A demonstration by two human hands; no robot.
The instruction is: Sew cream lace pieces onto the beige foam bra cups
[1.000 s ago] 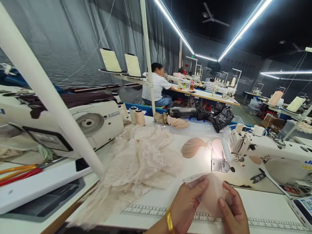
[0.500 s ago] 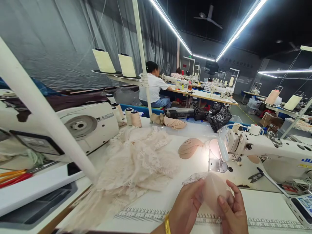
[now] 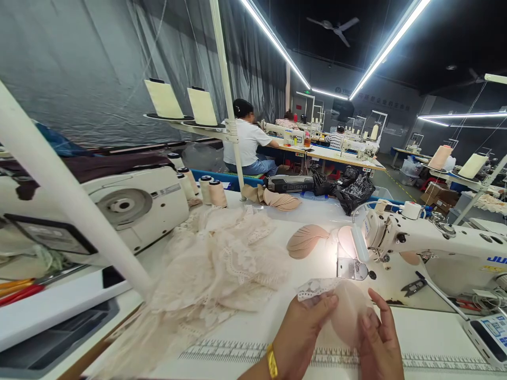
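Observation:
A pale beige bra cup [image 3: 348, 314] with white lace [image 3: 319, 288] at its upper left is held up above the table, in front of the sewing machine's [image 3: 412, 232] lit needle plate. My left hand [image 3: 301, 330] pinches the lace and the cup's left edge between thumb and fingers. On the cup's right edge, my right hand [image 3: 380, 338] has its thumb and bent fingers closed, the index finger pointing up. Beyond lie a pleated beige cup piece [image 3: 308, 241] and a pink piece [image 3: 347, 240] beside the machine head. To the left spreads a heap of cream lace fabric [image 3: 225, 264].
A printed ruler strip [image 3: 229, 350] runs along the table's front. Thread snips [image 3: 414, 285] lie under the machine arm. Thread cones [image 3: 217, 193] stand behind the heap, near a white pole [image 3: 227, 79]. A co-worker [image 3: 245, 140] sits at another table beyond.
My left thumb has moved up onto the lace, which now shows more and lies flatter. My right thumb has shifted toward the cup's right edge. The view has shifted slightly.

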